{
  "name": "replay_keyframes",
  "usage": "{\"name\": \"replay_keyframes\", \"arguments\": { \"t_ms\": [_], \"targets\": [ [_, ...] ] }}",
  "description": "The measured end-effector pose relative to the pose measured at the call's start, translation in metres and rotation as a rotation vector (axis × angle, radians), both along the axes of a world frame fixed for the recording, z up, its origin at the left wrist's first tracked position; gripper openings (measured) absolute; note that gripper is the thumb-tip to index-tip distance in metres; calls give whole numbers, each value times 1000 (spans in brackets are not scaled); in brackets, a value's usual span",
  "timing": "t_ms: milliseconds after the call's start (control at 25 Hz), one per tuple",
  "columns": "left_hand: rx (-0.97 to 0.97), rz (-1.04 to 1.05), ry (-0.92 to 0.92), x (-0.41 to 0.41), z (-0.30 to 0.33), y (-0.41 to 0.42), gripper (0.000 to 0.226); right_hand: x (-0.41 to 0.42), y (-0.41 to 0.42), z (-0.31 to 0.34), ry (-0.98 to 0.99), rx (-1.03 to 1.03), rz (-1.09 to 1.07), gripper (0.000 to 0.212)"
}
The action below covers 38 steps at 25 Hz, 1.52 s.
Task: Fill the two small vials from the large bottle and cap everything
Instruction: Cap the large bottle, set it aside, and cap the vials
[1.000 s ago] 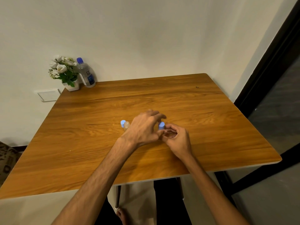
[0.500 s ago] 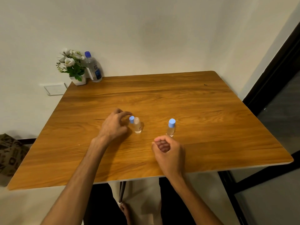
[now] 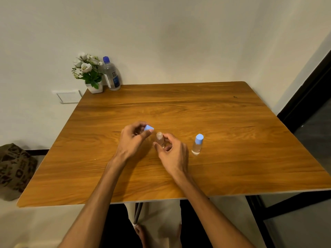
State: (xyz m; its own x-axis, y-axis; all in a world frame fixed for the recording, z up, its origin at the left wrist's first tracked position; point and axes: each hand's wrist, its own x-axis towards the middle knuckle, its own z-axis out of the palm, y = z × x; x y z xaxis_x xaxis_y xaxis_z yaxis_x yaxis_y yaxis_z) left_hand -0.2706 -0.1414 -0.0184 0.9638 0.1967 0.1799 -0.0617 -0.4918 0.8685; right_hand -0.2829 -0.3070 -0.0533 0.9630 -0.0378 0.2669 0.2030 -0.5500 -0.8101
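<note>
An uncapped small clear vial (image 3: 160,139) stands upright at the middle of the wooden table (image 3: 223,122). My right hand (image 3: 172,153) grips its lower part with thumb and fingers. My left hand (image 3: 133,140) pinches a light blue cap (image 3: 148,127) just left of and above the vial's open mouth. A second small vial (image 3: 197,144) with its blue cap on stands to the right, untouched. The large clear bottle (image 3: 111,74) with a dark blue cap stands at the table's far left corner, against the wall.
A small white pot of white flowers (image 3: 88,73) sits beside the large bottle. A patterned bag (image 3: 15,169) lies on the floor to the left. A dark door frame (image 3: 308,90) runs along the right.
My left hand has taken the blue cap off the left vial and lifted it. My right hand has moved left from near the capped vial and taken hold of the uncapped one.
</note>
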Motion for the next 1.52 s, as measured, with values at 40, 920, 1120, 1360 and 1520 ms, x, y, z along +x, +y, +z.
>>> {"name": "replay_keyframes", "arguments": {
  "t_ms": [40, 920, 1120, 1360, 1520],
  "targets": [
    [-71, -21, -10, -4, 5, -3, 18, 0, -1, 2, -1, -5, -8, 40],
    [725, -359, -70, -20, 60, -50, 29, -4, -14, 4, 6, 26, 40, 50],
    [742, -157, -104, -19, 49, -48, 34, -4, -15, 3, 12, 31, 50, 42],
    [804, -291, -124, -11, 48, -43, 17, -1, -19, 3, 76, 56, 113, 21],
    [668, -225, -150, -13, 33, -41, 24, -4, -21, 7, 98, 50, 168, 36]
  ]
}}
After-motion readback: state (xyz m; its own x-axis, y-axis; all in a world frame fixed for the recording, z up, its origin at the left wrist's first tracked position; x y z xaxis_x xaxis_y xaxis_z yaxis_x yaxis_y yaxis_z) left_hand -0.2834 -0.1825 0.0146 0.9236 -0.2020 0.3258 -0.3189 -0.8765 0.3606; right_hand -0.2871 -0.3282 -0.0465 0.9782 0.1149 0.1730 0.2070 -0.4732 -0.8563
